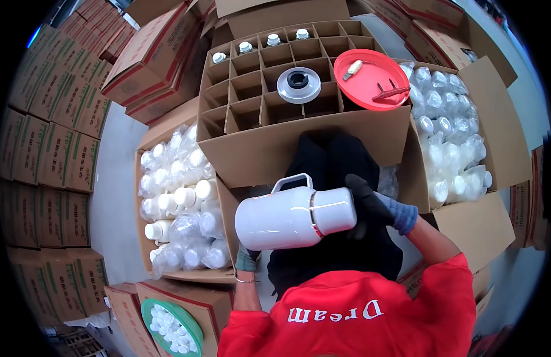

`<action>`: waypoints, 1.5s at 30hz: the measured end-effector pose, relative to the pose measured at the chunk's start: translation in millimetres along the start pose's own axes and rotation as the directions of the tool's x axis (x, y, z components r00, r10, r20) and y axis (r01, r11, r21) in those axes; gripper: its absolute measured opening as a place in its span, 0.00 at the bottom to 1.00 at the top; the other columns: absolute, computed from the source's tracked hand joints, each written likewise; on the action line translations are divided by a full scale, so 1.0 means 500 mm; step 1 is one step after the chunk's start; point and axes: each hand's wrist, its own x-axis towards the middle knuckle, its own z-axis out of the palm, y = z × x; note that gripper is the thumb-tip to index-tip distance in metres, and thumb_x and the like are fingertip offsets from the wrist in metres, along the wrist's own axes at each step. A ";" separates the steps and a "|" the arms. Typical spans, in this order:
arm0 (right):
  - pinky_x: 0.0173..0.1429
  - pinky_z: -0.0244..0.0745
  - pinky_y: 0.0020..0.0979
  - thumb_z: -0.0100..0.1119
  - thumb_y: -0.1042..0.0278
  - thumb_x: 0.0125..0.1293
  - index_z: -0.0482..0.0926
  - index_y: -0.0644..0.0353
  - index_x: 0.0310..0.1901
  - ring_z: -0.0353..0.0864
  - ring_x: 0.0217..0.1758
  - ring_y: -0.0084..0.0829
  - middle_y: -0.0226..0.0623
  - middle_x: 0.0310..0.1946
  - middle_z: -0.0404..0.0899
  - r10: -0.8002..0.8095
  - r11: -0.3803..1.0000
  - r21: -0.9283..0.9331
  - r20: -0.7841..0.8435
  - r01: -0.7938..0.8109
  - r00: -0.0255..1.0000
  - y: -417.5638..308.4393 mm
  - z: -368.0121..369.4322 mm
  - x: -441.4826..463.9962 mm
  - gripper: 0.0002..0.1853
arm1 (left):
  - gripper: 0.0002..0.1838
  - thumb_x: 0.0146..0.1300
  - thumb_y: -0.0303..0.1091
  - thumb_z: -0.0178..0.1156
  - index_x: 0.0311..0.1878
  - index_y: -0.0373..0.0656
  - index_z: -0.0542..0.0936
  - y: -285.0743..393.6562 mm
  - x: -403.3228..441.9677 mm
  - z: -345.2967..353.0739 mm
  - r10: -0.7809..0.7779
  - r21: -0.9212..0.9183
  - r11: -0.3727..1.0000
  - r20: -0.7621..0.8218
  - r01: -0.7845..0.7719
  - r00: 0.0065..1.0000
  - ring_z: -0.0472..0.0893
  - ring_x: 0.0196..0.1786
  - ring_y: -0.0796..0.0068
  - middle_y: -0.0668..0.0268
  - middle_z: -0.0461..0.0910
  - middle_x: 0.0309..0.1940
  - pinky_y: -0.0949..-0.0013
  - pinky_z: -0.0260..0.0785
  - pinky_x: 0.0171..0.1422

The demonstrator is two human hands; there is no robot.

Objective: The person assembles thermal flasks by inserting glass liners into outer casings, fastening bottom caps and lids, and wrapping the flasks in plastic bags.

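A white flask (281, 219) with a handle and a silvery ring lies sideways above the lap. Its base end rests in my left hand (247, 259), gloved, with the fingers mostly hidden beneath the body. At the other end, my right hand (369, 205) in a dark glove holds the flask's cap (336, 210), its fingers bent round the cap's end. Beyond the knees stands a divided carton (305, 149) with several white-capped bottles in its back compartments. On its dividers rest a clear round lid (299, 85) with a black centre and a red tray (370, 65) holding small tools.
Open cartons of plastic-wrapped white parts stand at left (228, 205) and right (495, 131). A green basin (198, 330) of small white pieces sits at lower left. Stacked boxes (67, 152) line the far left, with more cartons (147, 53) behind.
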 end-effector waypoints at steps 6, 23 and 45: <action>0.71 0.62 0.41 0.72 0.54 0.55 0.67 0.59 0.67 0.61 0.72 0.45 0.46 0.68 0.61 -0.142 0.980 -0.147 -0.028 0.137 0.989 -0.074 -0.041 -0.006 0.40 | 0.35 0.61 0.43 0.66 0.70 0.48 0.67 0.007 0.015 -0.009 -0.018 -0.037 0.999 -0.018 0.018 1.000 0.68 0.69 0.60 0.60 0.69 0.68 0.60 0.59 0.74; 0.21 0.79 0.26 0.34 0.22 0.66 0.79 0.61 0.50 0.83 0.23 0.31 0.45 0.33 0.83 0.467 0.111 0.678 0.610 -0.727 0.640 0.055 0.003 -0.050 0.43 | 0.32 0.59 0.43 0.67 0.66 0.44 0.71 0.317 0.202 -0.241 -0.133 -0.100 0.985 0.068 0.139 0.989 0.74 0.64 0.57 0.58 0.74 0.63 0.61 0.65 0.69; 0.58 0.73 0.44 0.67 0.70 0.54 0.71 0.51 0.63 0.74 0.54 0.51 0.50 0.54 0.69 -0.495 0.635 -0.607 0.154 0.477 0.855 0.112 -0.155 0.540 0.31 | 0.26 0.69 0.50 0.57 0.62 0.42 0.74 0.396 0.466 -0.057 -0.073 -0.692 0.703 -0.298 -0.163 0.952 0.80 0.55 0.67 0.61 0.81 0.49 0.66 0.72 0.62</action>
